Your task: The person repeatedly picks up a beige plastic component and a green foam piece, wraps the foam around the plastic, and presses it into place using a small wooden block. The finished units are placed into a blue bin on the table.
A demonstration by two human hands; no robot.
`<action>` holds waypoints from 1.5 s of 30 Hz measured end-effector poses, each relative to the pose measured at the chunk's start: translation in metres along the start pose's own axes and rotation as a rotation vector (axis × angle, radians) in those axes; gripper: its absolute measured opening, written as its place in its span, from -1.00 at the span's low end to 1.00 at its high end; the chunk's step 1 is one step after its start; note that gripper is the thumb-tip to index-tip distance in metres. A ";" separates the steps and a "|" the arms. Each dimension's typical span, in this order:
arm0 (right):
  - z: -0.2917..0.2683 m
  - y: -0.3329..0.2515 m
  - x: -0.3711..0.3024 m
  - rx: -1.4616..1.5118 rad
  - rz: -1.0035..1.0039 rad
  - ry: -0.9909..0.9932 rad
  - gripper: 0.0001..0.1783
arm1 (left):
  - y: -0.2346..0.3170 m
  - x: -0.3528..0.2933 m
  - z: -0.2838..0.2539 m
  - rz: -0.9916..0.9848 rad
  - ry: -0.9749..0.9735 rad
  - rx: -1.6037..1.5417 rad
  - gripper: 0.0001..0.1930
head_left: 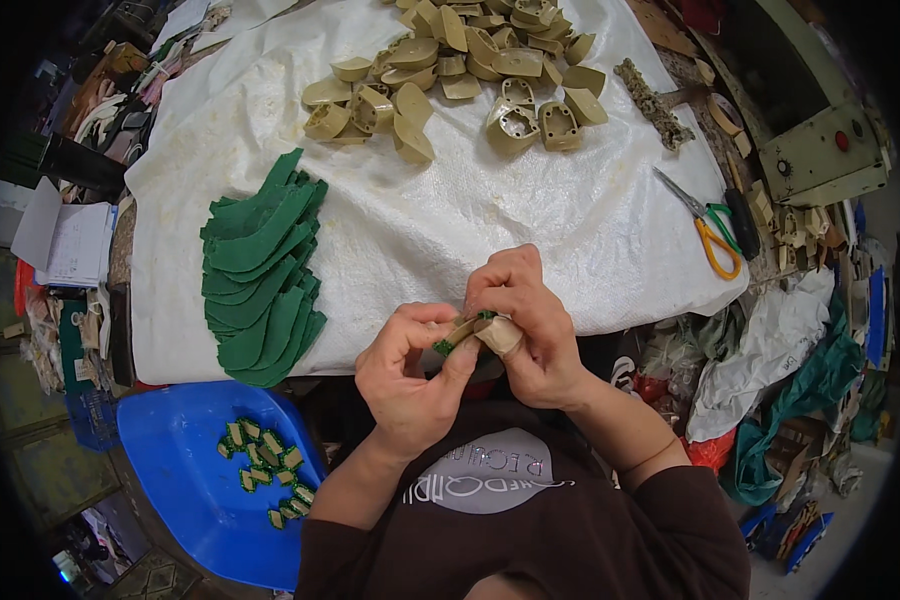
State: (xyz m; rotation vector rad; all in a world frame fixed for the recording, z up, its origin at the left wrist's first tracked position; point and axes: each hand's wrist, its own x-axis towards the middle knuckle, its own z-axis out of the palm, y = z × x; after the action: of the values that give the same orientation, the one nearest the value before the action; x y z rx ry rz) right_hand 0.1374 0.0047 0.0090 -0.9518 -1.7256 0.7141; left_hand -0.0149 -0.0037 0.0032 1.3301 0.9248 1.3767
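Observation:
In front of my chest, at the near edge of the table, both hands grip a small beige piece with green edging (499, 334). My left hand (408, 375) pinches its left part between thumb and fingers, with a bit of green showing beside the thumb. My right hand (532, 328) is closed on its right part, with bent fingers on top. The fingers cover much of the piece, so its full shape is hidden. To the left lies a fanned stack of green curved material pieces (260, 275). A pile of tan shoe heels (440, 60) fills the far middle of the table.
A white sheet (400, 230) covers the table. Scissors (708, 228) with orange and green handles lie at the right edge. A blue tub (160, 450) at lower left holds several small beige and green pieces (260, 455). A greenish machine (820, 150) stands at the right.

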 end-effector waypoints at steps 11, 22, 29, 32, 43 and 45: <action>-0.004 0.005 -0.003 -0.060 -0.085 0.027 -0.75 | 0.011 0.014 -0.007 0.326 -0.094 0.500 -0.79; -0.027 0.006 0.011 0.353 0.201 -0.155 -0.37 | 0.004 0.013 -0.024 0.500 -0.175 0.316 -0.81; -0.008 -0.004 0.004 0.171 -0.073 -0.045 -0.30 | -0.009 0.010 -0.032 -0.356 -0.428 -0.200 -0.21; -0.004 -0.004 0.003 0.174 0.020 -0.115 -0.31 | 0.000 0.006 -0.017 -0.448 -0.336 -0.356 -0.37; -0.005 0.006 0.018 0.759 0.483 -0.242 -0.72 | 0.007 0.004 0.011 -0.233 -0.269 -0.340 -0.04; -0.007 0.009 0.017 0.803 0.445 -0.315 -0.72 | 0.009 0.002 0.013 -0.216 -0.239 -0.189 0.02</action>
State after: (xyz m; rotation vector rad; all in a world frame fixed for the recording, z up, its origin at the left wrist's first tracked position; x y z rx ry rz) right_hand 0.1429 0.0239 0.0122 -0.6589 -1.2728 1.7601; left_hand -0.0033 -0.0050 0.0140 1.1837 0.7345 1.0842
